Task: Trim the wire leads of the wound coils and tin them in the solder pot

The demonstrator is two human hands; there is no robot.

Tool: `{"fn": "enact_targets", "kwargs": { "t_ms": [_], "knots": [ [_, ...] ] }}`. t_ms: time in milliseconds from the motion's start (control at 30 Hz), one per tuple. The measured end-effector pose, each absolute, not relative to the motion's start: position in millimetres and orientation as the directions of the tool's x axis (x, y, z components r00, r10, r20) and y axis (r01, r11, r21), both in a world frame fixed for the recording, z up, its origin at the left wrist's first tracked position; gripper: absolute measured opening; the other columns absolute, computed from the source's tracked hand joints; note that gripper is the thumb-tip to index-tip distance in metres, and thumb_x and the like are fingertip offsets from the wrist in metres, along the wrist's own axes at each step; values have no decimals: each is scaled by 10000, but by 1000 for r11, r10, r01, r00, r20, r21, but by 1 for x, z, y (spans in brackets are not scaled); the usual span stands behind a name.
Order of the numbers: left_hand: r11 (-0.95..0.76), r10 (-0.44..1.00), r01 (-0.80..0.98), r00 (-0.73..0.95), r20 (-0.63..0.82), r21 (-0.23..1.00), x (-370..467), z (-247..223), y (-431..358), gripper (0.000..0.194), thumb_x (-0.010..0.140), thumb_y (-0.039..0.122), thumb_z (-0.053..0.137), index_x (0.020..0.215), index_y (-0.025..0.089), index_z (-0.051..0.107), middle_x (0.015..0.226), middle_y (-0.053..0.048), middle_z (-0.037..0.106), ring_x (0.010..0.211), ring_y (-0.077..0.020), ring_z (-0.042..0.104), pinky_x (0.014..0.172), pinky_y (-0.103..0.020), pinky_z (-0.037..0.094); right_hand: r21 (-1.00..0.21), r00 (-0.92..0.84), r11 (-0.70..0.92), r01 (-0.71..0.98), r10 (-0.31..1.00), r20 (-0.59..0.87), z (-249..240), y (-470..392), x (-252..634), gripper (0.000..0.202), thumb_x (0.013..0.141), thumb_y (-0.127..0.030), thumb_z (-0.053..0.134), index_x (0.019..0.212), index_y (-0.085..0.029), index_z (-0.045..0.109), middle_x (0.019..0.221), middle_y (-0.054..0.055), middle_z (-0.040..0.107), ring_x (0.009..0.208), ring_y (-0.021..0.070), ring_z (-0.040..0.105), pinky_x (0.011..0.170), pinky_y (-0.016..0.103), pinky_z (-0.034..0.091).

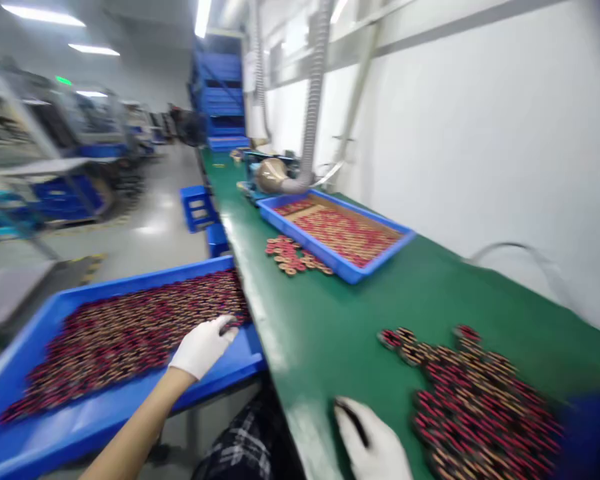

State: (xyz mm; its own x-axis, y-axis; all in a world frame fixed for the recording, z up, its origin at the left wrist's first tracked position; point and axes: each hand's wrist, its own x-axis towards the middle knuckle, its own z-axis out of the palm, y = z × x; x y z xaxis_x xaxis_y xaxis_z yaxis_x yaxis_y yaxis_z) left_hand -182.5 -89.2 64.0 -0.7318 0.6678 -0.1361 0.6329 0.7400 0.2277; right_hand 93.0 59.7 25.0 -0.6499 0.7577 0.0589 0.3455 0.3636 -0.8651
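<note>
My left hand [205, 348], in a white glove, is over the near right part of a large blue tray [80, 417]. Its fingers are curled round a small dark round piece [227, 327]. Rows of black, red and tan round pieces [145, 320] fill much of that tray. My right hand [373, 440], also gloved in white, rests low on the green tabletop [320, 340] near its front edge. A dark object [357, 427] shows between its thumb and fingers, blurred. To its right lies a spread pile of similar round pieces [480, 407].
Farther along the table are a blue tray [350, 272] of red and tan pieces, a small loose group [293, 257] beside it, and a machine [265, 175] with a grey hose [313, 100]. Blue stools [195, 203] stand on the floor. A white wall borders the right.
</note>
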Motion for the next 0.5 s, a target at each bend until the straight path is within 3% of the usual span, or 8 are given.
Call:
{"fn": "enact_targets", "kwargs": {
  "t_ms": [100,200,333,433,500],
  "knots": [
    [321,944,869,-324,-58,377,-121,77,-7,310,878,407,383,1155,311,483,1023,48,641,931,-116,585,802,-181,425,-858,-639,422,295,754,151,43,49,91,158,771,-351,554,884,-371,663,877,2,684,835,290,614,801,446,450],
    [3,999,923,-24,49,384,-59,82,66,357,833,360,480,1188,343,447,1169,48,561,1028,-160,527,891,-254,383,-810,-625,464,358,764,161,43,38,97,146,763,-349,557,862,-395,653,814,16,670,780,312,602,734,463,446],
    [-49,993,957,17,113,286,-23,77,129,364,779,250,542,1140,240,498,1307,-97,414,1128,-302,416,870,-436,372,-757,-585,436,487,806,88,44,25,110,137,693,-430,591,789,-372,669,766,46,674,746,338,613,673,481,454],
    [-60,991,971,30,130,232,-23,68,142,191,817,209,486,987,173,563,1179,-114,505,1102,-284,429,853,-436,376,-817,-607,343,463,795,-10,68,33,127,123,640,-453,625,725,-385,682,717,2,687,693,299,630,633,423,470],
    [-66,991,974,39,131,215,-26,61,140,140,817,194,481,916,143,567,1028,-99,571,996,-253,504,818,-416,400,-879,-583,275,389,813,-4,97,48,144,140,712,-431,575,742,-352,687,723,-11,687,694,252,622,645,372,466]
  ]
}}
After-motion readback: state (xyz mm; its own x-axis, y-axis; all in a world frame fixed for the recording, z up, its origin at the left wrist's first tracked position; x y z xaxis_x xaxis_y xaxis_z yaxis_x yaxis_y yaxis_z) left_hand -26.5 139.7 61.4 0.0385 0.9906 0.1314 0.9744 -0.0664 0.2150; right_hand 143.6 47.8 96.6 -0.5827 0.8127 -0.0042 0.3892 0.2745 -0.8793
